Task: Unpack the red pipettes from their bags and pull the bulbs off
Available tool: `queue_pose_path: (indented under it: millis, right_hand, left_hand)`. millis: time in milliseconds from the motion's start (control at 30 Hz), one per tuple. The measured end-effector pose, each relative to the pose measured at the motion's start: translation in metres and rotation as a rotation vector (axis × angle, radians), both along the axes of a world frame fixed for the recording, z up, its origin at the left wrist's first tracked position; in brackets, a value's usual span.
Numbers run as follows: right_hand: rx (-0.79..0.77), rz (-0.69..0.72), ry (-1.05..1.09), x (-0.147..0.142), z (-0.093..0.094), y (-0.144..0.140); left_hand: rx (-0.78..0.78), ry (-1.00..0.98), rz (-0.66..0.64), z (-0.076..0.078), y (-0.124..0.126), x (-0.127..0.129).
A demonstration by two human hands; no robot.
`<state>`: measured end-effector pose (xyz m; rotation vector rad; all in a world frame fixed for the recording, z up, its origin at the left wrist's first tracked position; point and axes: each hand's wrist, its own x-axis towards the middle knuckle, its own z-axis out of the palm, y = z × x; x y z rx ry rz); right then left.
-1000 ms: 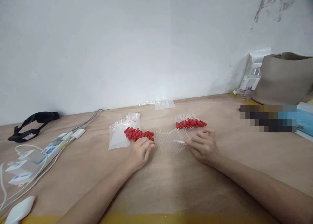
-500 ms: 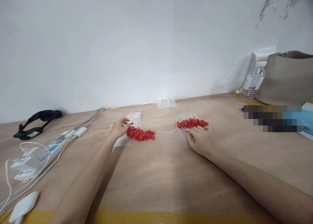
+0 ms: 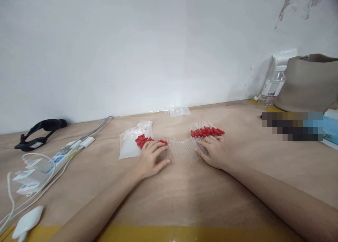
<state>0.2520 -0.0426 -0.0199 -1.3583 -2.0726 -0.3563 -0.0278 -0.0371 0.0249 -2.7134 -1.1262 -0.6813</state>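
My left hand [image 3: 152, 159] lies over the front of a pile of red rubber bulbs [image 3: 142, 140], thumb apart from the fingers. Its thumb tip reaches the left end of a row of thin clear glass tubes [image 3: 185, 150]. Over the right end of that row rests my right hand [image 3: 213, 151], thumb and forefinger spread on the tubes. Nothing shows held in either hand. Just beyond the right hand are several droppers with red bulbs [image 3: 207, 132], their clear tubes pointing toward the wall. My left hand hides some of the loose bulbs.
Clear plastic bags [image 3: 128, 143] lie left of the bulbs, and another small bag [image 3: 180, 111] is by the wall. On the left are a power strip [image 3: 59, 159], cables and a black strap [image 3: 39, 132]. A bottle [image 3: 273, 87] and grey-brown container [image 3: 307, 83] stand back right.
My left hand has moved right and toward me, from the far left side of the red bulbs to their front. My right hand stays over the tubes, its fingers more spread.
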Motion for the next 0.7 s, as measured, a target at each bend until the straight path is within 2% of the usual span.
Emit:
queue_pose_path:
  millis: [67,133,333,467,600,700]
  right_hand:
    - [0.006,0.002,0.036,0.001,0.000,0.001]
    - [0.023,-0.010,0.086,0.003,0.000,0.001]
    - [0.077,-0.076,0.202,0.011,0.005,0.003]
    - [0.089,-0.163,0.266,0.014,0.010,0.004]
    - [0.055,-0.192,0.309,0.015,0.011,0.004]
    - [-0.006,-0.204,0.301,0.016,0.010,0.002]
  left_hand:
    - [-0.014,0.101,-0.047,-0.005,-0.010,0.017]
    - [-0.047,0.170,-0.043,-0.008,-0.010,0.026]
    - [-0.124,0.260,-0.059,-0.005,0.007,0.011]
    - [-0.124,0.193,-0.089,0.003,0.009,0.014]
    - [-0.130,-0.005,-0.052,0.011,0.023,0.053]
    - [-0.129,-0.051,0.067,0.013,0.044,0.094]
